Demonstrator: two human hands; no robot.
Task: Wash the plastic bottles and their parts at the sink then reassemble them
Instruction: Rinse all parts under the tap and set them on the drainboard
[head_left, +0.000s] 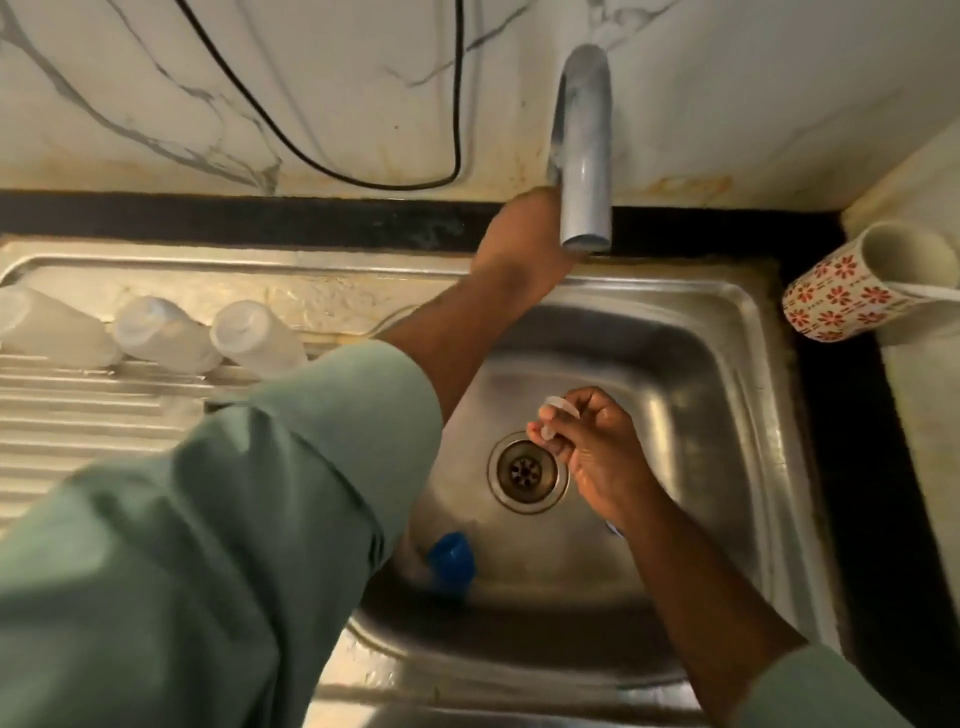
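Three translucent plastic bottles (161, 335) lie side by side on the steel drainboard (78, 415) at the left. My right hand (587, 447) pinches a small clear plastic part (558, 410) over the drain (527, 472) of the sink (727, 395). My left hand (519, 234) reaches up behind the base of the grey tap (584, 150); its fingers are hidden by the spout. No water runs from the spout. A blue cap (451, 561) lies in the basin near its front left, partly behind my left sleeve.
A floral mug (852, 291) lies on its side on the counter to the right of the sink. A black cable (363, 176) hangs across the marble wall behind. A dark counter strip borders the sink at the back and right.
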